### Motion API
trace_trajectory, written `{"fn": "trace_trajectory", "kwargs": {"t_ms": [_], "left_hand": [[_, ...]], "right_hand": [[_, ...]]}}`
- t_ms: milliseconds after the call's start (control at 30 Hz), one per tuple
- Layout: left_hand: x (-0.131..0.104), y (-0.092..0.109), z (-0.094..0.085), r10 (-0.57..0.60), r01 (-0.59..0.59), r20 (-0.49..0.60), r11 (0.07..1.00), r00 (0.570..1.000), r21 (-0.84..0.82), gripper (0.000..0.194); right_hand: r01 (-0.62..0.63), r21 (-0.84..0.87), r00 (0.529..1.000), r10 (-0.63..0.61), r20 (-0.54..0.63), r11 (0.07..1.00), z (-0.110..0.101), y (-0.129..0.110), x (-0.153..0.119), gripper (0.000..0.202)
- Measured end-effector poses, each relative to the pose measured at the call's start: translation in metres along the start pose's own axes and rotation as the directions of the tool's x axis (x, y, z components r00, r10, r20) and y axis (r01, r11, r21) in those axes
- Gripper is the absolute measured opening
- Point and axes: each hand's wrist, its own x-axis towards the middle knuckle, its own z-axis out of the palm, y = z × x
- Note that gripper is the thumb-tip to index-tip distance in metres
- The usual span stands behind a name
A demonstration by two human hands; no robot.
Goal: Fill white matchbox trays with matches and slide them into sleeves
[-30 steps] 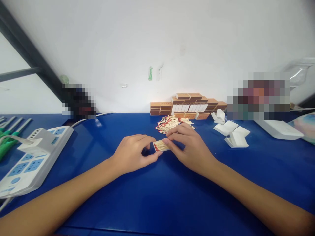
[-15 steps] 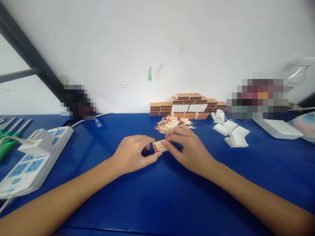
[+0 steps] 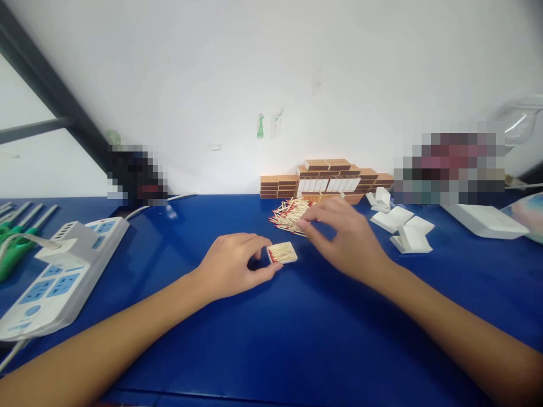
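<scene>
A small white matchbox tray [image 3: 290, 255] lies on the blue tabletop with several red-tipped matches in it. My left hand [image 3: 233, 265] grips its left end, thumb on the near side and fingers on the far side. Beyond the tray is a heap of loose matches [image 3: 288, 213], red heads pointing mostly left. At the right edge of that heap is my right hand [image 3: 343, 234], thumb and index fingertips drawn close together. Whether a match is between them I cannot make out. The hand covers part of the heap.
Brown matchboxes [image 3: 278, 186] are stacked against the wall behind the heap. Several empty white trays [image 3: 409, 240] lie to the right, near a white flat box [image 3: 483, 221]. On the left are a power strip [image 3: 80, 282] and green-handled tools [image 3: 17, 249].
My right hand has let go of the tray and moved right and away from it, to the match heap. My left hand still grips the tray in about the same place.
</scene>
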Motion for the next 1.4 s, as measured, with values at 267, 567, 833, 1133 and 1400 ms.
{"fn": "trace_trajectory", "kwargs": {"t_ms": [267, 567, 833, 1133, 1400], "left_hand": [[-0.004, 0.003, -0.002, 0.091, -0.091, 0.169, 0.996, 0.981, -0.008, 0.030], [-0.003, 0.002, -0.002, 0.105, -0.106, 0.179, 0.994, 0.978, -0.004, 0.030], [-0.002, 0.002, -0.002, 0.099, -0.100, 0.184, 0.995, 0.978, -0.008, 0.030], [-0.003, 0.001, -0.001, 0.102, -0.101, 0.186, 0.995, 0.977, -0.019, 0.031], [-0.002, 0.001, -0.002, 0.103, -0.102, 0.192, 0.995, 0.976, -0.017, 0.030]], "right_hand": [[-0.214, -0.104, 0.932, 0.235, 0.274, 0.971, -0.012, 0.049, 0.004, 0.021], [-0.248, -0.136, 0.859, 0.283, 0.426, 0.959, 0.004, 0.034, -0.004, 0.019], [-0.168, -0.141, 0.868, 0.215, 0.447, 0.976, -0.001, 0.031, -0.008, 0.017], [-0.170, -0.109, 0.862, 0.202, 0.465, 0.979, 0.003, 0.020, -0.009, 0.017], [-0.184, -0.160, 0.824, 0.241, 0.513, 0.970, -0.001, 0.019, -0.008, 0.018]]}}
